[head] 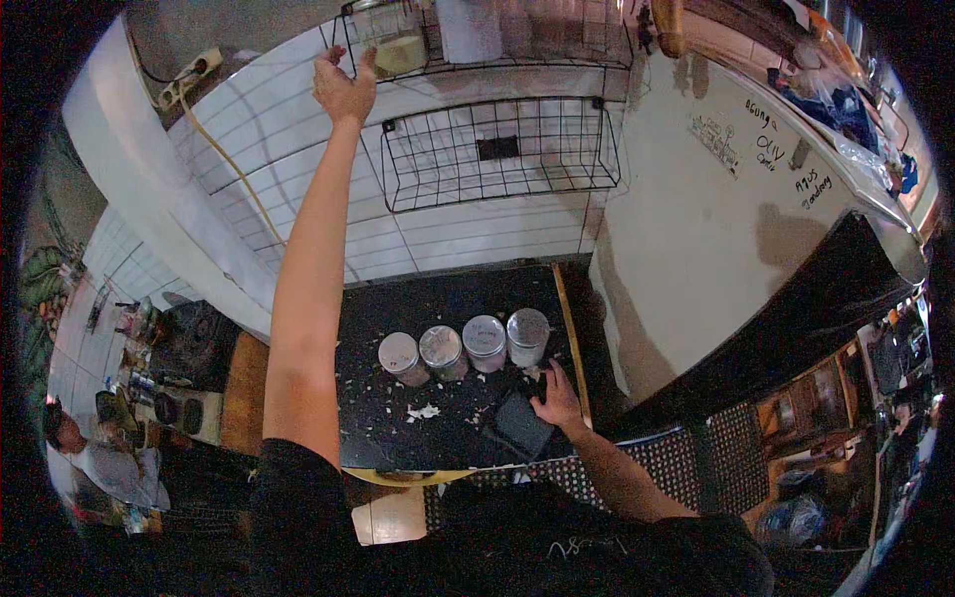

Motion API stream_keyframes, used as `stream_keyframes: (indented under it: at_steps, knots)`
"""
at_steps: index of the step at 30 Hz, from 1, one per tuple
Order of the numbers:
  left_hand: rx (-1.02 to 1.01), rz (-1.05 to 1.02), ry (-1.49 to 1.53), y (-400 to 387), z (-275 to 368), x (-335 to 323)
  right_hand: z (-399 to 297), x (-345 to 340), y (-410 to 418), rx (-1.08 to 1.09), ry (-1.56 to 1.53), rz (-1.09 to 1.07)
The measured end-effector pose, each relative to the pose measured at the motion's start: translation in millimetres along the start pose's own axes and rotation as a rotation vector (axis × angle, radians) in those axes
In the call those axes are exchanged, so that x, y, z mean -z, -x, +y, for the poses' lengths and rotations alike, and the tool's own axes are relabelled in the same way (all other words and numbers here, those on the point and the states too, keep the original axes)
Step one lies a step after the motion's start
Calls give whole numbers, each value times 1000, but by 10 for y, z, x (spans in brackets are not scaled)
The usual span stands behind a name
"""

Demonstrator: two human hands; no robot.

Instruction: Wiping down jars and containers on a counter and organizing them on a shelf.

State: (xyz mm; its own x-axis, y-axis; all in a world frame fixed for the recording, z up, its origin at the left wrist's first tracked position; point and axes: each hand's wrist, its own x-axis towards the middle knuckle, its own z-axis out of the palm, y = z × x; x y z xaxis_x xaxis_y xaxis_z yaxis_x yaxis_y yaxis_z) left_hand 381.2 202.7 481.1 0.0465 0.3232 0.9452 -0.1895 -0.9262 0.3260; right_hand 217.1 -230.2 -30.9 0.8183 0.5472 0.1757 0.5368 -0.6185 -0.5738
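Note:
My left hand [345, 88] is raised at arm's length with its fingers apart. It is beside a clear container with yellowish contents [401, 56] in the upper wire basket [522, 61]; whether they touch I cannot tell. Low over the black tabletop [448, 295], my right hand [559, 401] has its fingers spread and holds nothing. Its thumb lies at the edge of a dark rectangular object [524, 423], and its fingertips are just below the rightmost lidded jar [528, 337]. Left of that jar stand three more lidded jars, [484, 343] in a row.
White scraps [424, 412] litter the tabletop. A lower black wire basket [500, 153] hangs on the tiled wall. A pale panel bearing writing [694, 224] stands at the right. At upper left is a power strip [190, 78] with a yellow cable. Another person [119, 463] is at far left.

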Motion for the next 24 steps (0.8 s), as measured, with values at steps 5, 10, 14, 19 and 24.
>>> stream_keyframes:
  at_steps: [5,10,14,19,24]
  knots:
    - [28,48,31,-34,-20,-126,13,27,-32,30,32,63]
    - [-17,32,18,-67,-97,-78,-9,67,-49,-5,50,-2]
    - [-53,70,67,-123,-153,-31,-98,108,-60,-13,49,-14]
    - [91,30,94,-30,50,-41,38,30,0,-66,50,-41]
    - [23,23,-25,43,64,-40,2,28,-43,11,101,58]
